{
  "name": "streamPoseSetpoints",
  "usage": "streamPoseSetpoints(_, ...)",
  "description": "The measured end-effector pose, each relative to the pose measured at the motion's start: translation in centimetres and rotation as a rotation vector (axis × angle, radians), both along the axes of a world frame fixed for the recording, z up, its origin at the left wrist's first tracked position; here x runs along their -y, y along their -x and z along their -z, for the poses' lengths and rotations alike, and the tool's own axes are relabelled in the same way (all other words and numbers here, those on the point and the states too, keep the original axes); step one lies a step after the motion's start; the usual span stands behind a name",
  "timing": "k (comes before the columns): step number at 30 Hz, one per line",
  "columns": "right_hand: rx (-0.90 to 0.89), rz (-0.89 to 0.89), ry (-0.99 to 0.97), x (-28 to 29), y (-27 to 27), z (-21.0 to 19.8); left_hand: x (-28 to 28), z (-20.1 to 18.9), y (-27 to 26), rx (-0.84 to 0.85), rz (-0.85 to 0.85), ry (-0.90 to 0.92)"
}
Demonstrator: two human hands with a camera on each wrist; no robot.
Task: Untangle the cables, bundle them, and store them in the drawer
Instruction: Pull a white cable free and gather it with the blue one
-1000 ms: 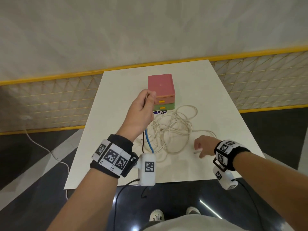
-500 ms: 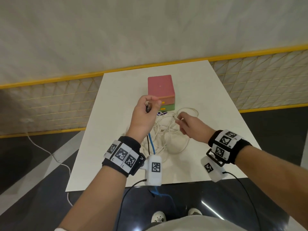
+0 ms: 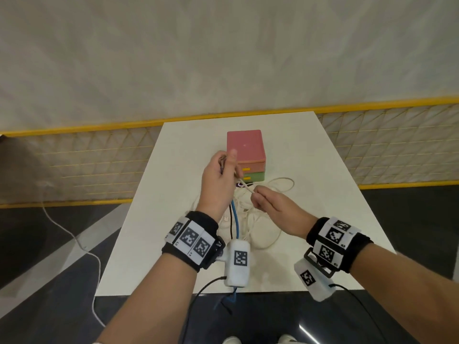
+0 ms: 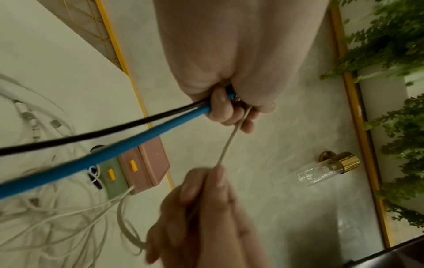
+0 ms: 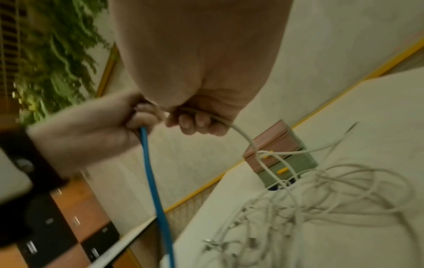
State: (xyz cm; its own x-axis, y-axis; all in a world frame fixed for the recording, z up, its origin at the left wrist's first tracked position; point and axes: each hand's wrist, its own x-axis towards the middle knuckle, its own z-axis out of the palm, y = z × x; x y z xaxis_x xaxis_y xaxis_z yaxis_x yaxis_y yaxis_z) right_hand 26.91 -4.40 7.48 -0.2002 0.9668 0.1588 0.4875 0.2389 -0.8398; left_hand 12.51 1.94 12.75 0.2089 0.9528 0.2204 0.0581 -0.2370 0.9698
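Note:
My left hand (image 3: 219, 180) is raised over the table and grips the ends of a blue cable (image 3: 235, 219) and a black cable (image 3: 231, 225), which hang down past the table's front edge. In the left wrist view the blue cable (image 4: 103, 157) and black cable (image 4: 91, 136) run out of its curled fingers (image 4: 220, 110). My right hand (image 3: 268, 207) pinches a white cable (image 3: 244, 186) that stretches taut to the left hand; its fingers (image 5: 195, 123) curl round that cable (image 5: 243, 134). A tangle of white cables (image 3: 263, 214) lies on the table below both hands.
A small drawer box (image 3: 246, 150) with a pink top, a pink and a green drawer, both shut, stands on the white table (image 3: 323, 184) just behind the tangle. A dark item (image 3: 239, 185) lies at its foot. A white cord (image 3: 74, 242) trails on the floor left.
My right hand left the table's right side, rose to the tangle and took hold of a white cable, bringing it up to my left hand. The left hand shifted slightly toward me.

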Motion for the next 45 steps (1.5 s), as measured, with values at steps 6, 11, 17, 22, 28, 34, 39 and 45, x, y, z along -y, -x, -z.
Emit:
streamPoseSetpoints(6, 0.110, 0.067, 0.051, -1.7, -2.7, 1.1, -0.7, -3.7, 1.9, 0.380, 0.041, 0.127)
streamPoseSetpoints(11, 0.132, 0.127, -0.056, -4.8, -3.6, -1.7, -0.5, -3.1, 1.8, -0.339, 0.164, 0.071)
streamPoseSetpoints(17, 0.315, 0.116, -0.029, -5.7, -5.8, -3.1, -1.9, -2.6, 3.3, -0.729, 0.028, -0.032)
streamPoseSetpoints(22, 0.328, 0.093, -0.022, -5.3, -4.5, -3.7, -2.4, -2.1, 3.5, -0.758, -0.264, -0.280)
streamPoseSetpoints(28, 0.220, 0.011, -0.100, -5.1, -2.0, -5.1, -0.7, -1.1, 0.6, -0.642, 0.143, -0.219)
streamPoseSetpoints(34, 0.193, 0.021, -0.017, -3.8, -4.4, -5.0, -2.8, -2.1, 3.2, -0.432, -0.096, -0.271)
streamPoseSetpoints(39, 0.215, 0.157, -0.033, -3.6, -6.0, -4.7, -3.8, -3.3, 5.2, -0.330, -0.345, -0.268)
streamPoseSetpoints(45, 0.162, 0.092, -0.169, -4.8, -2.7, -6.2, -0.4, -1.9, 0.0, -0.468, 0.134, -0.239)
